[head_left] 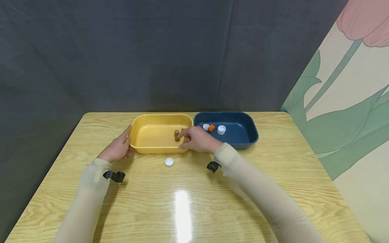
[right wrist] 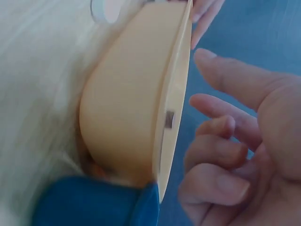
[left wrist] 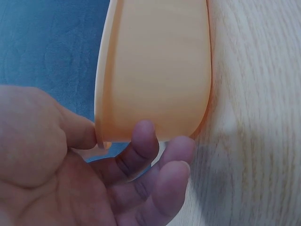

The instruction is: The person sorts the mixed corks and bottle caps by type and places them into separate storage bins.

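Note:
At the left end of the yellow plastic basin, my left hand holds the rim, its thumb on the edge and its bent fingers against the outer wall. My right hand hovers over the basin's right end. Its thumb and index finger are apart with nothing between them, and the other fingers are loosely bent. Just left of those fingertips, a small brown cylindrical piece is inside the basin; only a bit of it shows in the right wrist view. A white bottle cap lies on the table before the basin.
A dark blue basin stands against the yellow one's right side. In it are an orange cap, a white cap and another white cap. A dark cloth hangs behind the wooden table.

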### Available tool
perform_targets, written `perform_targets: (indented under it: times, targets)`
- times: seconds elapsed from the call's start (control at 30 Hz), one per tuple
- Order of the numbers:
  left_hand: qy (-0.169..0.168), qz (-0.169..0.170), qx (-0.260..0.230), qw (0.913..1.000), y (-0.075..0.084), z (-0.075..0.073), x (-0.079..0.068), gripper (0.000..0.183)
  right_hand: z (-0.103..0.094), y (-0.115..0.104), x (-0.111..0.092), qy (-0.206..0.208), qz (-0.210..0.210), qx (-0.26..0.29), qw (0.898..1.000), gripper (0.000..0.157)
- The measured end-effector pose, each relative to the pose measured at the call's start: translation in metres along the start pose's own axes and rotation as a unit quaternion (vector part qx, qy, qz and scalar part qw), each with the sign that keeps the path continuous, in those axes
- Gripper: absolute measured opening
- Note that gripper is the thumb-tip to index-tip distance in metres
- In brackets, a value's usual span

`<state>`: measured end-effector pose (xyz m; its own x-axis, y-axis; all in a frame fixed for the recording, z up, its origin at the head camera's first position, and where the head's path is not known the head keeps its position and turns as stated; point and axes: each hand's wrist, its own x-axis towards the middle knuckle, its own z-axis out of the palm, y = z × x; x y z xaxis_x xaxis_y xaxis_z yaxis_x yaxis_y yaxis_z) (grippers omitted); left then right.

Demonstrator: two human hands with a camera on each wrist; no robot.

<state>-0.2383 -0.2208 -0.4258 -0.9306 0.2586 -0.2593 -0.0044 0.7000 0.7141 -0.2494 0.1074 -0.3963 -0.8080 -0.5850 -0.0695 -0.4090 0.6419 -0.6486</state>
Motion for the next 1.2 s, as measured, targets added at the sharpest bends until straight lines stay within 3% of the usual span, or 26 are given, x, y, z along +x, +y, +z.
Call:
perform_targets:
  times: [0.23, 0.5, 0.83, 1.2]
  targets:
    - [0.001, -0.004, -0.003, 1.0, 0.0, 0.0, -0.001, 0.057, 0.02, -0.01, -0.006, -0.017, -0.052, -0.028, 0.998, 0.041]
    - [-0.002, -0.005, -0.003, 1.0, 0.0, -0.001, 0.0, 0.057, 0.046, -0.011, -0.009, -0.046, -0.053, -0.01, 0.998, 0.051]
    - [0.001, -0.002, 0.001, 1.0, -0.001, 0.0, 0.0, 0.057, 0.07, -0.004, -0.004, -0.045, -0.014, 0.009, 0.999, 0.056]
    - [0.0, -0.004, 0.003, 1.0, 0.0, 0.0, 0.0, 0.057, 0.08, 0.004, 0.001, -0.023, 0.024, -0.002, 0.999, 0.05]
